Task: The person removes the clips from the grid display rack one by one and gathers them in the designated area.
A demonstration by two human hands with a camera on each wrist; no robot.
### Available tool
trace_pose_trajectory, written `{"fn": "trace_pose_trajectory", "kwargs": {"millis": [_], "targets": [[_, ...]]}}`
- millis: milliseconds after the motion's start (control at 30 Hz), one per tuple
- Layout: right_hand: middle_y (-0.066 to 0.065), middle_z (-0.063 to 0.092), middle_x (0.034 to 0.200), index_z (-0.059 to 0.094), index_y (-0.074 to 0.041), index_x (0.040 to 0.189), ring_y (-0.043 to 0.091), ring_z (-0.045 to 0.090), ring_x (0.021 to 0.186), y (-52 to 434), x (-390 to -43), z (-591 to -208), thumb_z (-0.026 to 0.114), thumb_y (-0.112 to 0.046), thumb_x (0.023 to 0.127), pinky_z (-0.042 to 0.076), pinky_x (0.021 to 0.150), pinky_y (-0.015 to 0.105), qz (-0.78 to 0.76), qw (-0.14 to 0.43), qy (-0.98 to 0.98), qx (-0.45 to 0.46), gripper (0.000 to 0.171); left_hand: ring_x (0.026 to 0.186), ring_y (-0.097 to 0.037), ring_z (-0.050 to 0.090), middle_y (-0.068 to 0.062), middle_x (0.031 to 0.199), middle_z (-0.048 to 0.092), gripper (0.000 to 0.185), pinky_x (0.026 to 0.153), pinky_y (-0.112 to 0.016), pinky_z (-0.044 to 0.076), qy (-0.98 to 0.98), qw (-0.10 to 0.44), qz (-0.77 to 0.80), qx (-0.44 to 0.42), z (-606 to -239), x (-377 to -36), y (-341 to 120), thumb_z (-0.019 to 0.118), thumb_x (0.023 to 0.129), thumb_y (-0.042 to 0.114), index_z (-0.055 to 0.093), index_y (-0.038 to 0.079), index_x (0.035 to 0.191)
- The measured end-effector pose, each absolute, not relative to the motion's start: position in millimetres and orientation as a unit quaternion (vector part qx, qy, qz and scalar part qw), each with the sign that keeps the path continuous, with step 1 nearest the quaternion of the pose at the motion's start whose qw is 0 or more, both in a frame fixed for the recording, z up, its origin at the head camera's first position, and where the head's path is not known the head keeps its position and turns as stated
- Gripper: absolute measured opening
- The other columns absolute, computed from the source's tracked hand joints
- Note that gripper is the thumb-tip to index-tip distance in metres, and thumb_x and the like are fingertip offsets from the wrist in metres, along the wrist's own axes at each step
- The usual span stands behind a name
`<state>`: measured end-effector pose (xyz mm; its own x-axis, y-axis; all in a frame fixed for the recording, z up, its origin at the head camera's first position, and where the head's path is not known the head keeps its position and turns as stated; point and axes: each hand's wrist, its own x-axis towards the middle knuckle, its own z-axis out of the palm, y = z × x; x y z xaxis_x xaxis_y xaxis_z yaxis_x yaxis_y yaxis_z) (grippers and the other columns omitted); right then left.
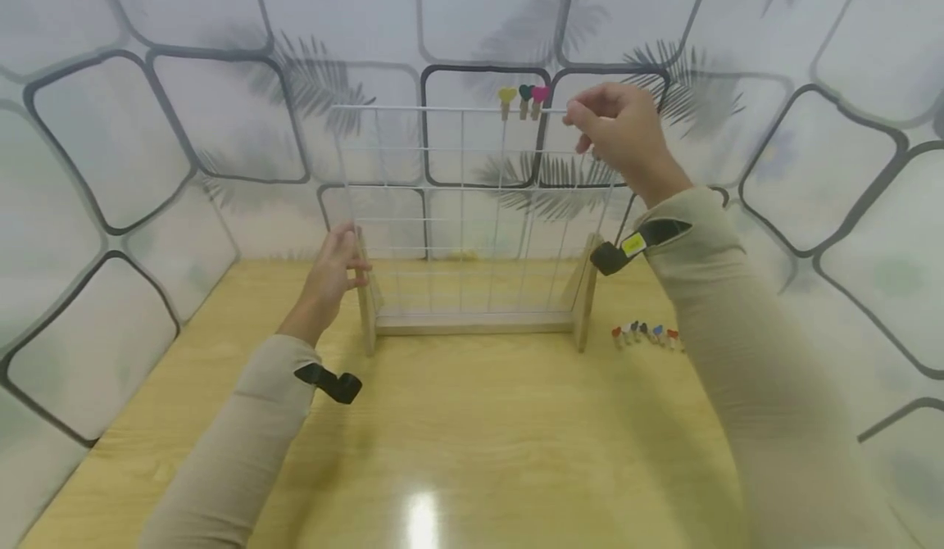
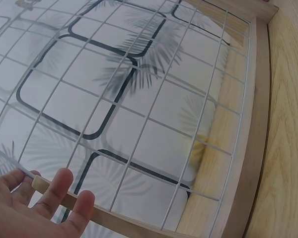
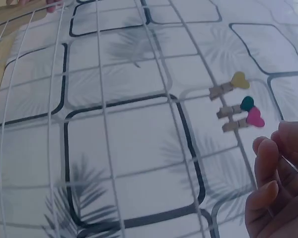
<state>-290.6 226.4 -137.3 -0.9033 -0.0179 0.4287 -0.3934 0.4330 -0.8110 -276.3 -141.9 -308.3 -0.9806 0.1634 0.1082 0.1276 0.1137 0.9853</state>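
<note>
A white wire grid rack [image 1: 461,188] stands upright between wooden side posts. My left hand [image 1: 330,274] holds its left edge by the wooden post [image 1: 366,299], with fingers on both sides of the wire in the left wrist view. Three small wooden clips with hearts sit on the top wire: yellow [image 1: 507,98], dark green [image 1: 524,100] and pink [image 1: 539,102]. Just right of the pink clip, my right hand [image 1: 619,127] has thumb and fingertips drawn together at the top wire. I cannot tell what is between those fingertips.
Several more heart clips [image 1: 644,333] lie in a row on the wood-grain table [image 1: 472,426], right of the rack's right post [image 1: 587,295]. A patterned white backdrop [image 1: 243,115] surrounds the table at the back and sides.
</note>
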Motion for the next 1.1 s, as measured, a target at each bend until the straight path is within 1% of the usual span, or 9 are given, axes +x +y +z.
{"fn": "trace_pose_trajectory", "kwargs": {"millis": [200, 267, 433, 533, 667, 833, 900, 967, 1100], "targets": [[0.005, 0.067, 0.097, 0.066, -0.004, 0.115, 0.017, 0.06, 0.065, 187, -300, -109, 0.064, -0.021, 0.095, 0.044, 0.048, 0.021, 0.495, 0.172, -0.836, 0.16, 0.026, 0.117, -0.032, 0.043, -0.011, 0.158, 0.016, 0.061, 0.103, -0.05, 0.039, 0.747, 0.011, 0.659, 0.092, -308, -276, -142, 0.024, 0.106, 0.044, 0.009, 0.013, 0.156], [0.005, 0.066, 0.103, 0.064, -0.005, 0.12, 0.016, 0.06, 0.067, 177, -302, -100, 0.062, -0.023, 0.096, 0.045, 0.051, 0.021, 0.452, 0.157, -0.863, 0.161, 0.03, 0.118, -0.033, 0.042, -0.011, 0.158, 0.017, 0.061, 0.103, -0.05, 0.039, 0.747, 0.011, 0.659, 0.09, -308, -277, -142, 0.024, 0.106, 0.044, 0.009, 0.013, 0.156], [0.002, 0.062, 0.125, 0.06, -0.01, 0.131, 0.015, 0.063, 0.076, 158, -306, -83, 0.055, -0.028, 0.1, 0.05, 0.07, 0.024, 0.261, 0.105, -0.949, 0.144, 0.036, 0.123, -0.04, 0.039, -0.015, 0.157, 0.017, 0.059, 0.103, -0.051, 0.039, 0.743, 0.009, 0.663, 0.09, -308, -277, -141, 0.024, 0.106, 0.042, 0.01, 0.013, 0.156], [0.004, 0.064, 0.122, 0.061, -0.011, 0.13, 0.015, 0.065, 0.082, 150, -308, -80, 0.052, -0.026, 0.101, 0.052, 0.08, 0.027, 0.188, 0.094, -0.969, 0.132, 0.033, 0.124, -0.042, 0.038, -0.016, 0.157, 0.017, 0.058, 0.103, -0.051, 0.039, 0.741, 0.007, 0.666, 0.09, -309, -277, -141, 0.024, 0.106, 0.041, 0.011, 0.013, 0.156], [0.004, 0.067, 0.115, 0.065, -0.01, 0.123, 0.018, 0.063, 0.093, 144, -311, -85, 0.052, -0.023, 0.101, 0.051, 0.085, 0.031, 0.171, 0.126, -0.972, 0.105, 0.028, 0.124, -0.04, 0.038, -0.013, 0.158, 0.015, 0.058, 0.103, -0.052, 0.039, 0.739, 0.008, 0.667, 0.094, -309, -278, -141, 0.023, 0.106, 0.042, 0.01, 0.015, 0.156], [0.001, 0.063, 0.123, 0.066, -0.011, 0.119, 0.016, 0.055, 0.111, 146, -315, -100, 0.055, -0.024, 0.1, 0.043, 0.096, 0.027, 0.228, 0.196, -0.951, 0.068, 0.025, 0.123, -0.036, 0.041, -0.009, 0.16, 0.013, 0.058, 0.103, -0.053, 0.038, 0.739, 0.01, 0.666, 0.101, -309, -279, -140, 0.023, 0.106, 0.042, 0.007, 0.018, 0.157], [0.0, 0.063, 0.124, 0.067, -0.011, 0.117, 0.014, 0.056, 0.11, 148, -316, -106, 0.057, -0.022, 0.099, 0.041, 0.096, 0.024, 0.26, 0.218, -0.938, 0.066, 0.023, 0.122, -0.036, 0.041, -0.009, 0.16, 0.013, 0.058, 0.104, -0.053, 0.037, 0.738, 0.01, 0.667, 0.103, -310, -280, -140, 0.024, 0.106, 0.042, 0.007, 0.018, 0.157], [0.0, 0.065, 0.121, 0.068, -0.01, 0.114, 0.014, 0.058, 0.103, 149, -316, -110, 0.058, -0.02, 0.098, 0.043, 0.092, 0.022, 0.273, 0.232, -0.931, 0.072, 0.021, 0.123, -0.038, 0.04, -0.009, 0.16, 0.013, 0.059, 0.104, -0.053, 0.037, 0.74, 0.012, 0.664, 0.103, -311, -280, -141, 0.023, 0.106, 0.042, 0.006, 0.018, 0.157], [0.0, 0.068, 0.117, 0.068, -0.011, 0.113, 0.015, 0.061, 0.098, 145, -314, -111, 0.057, -0.019, 0.099, 0.048, 0.085, 0.026, 0.236, 0.245, -0.936, 0.086, 0.02, 0.125, -0.042, 0.038, -0.01, 0.16, 0.014, 0.06, 0.104, -0.053, 0.037, 0.746, 0.012, 0.658, 0.099, -312, -279, -142, 0.023, 0.106, 0.044, 0.005, 0.016, 0.157]]}}
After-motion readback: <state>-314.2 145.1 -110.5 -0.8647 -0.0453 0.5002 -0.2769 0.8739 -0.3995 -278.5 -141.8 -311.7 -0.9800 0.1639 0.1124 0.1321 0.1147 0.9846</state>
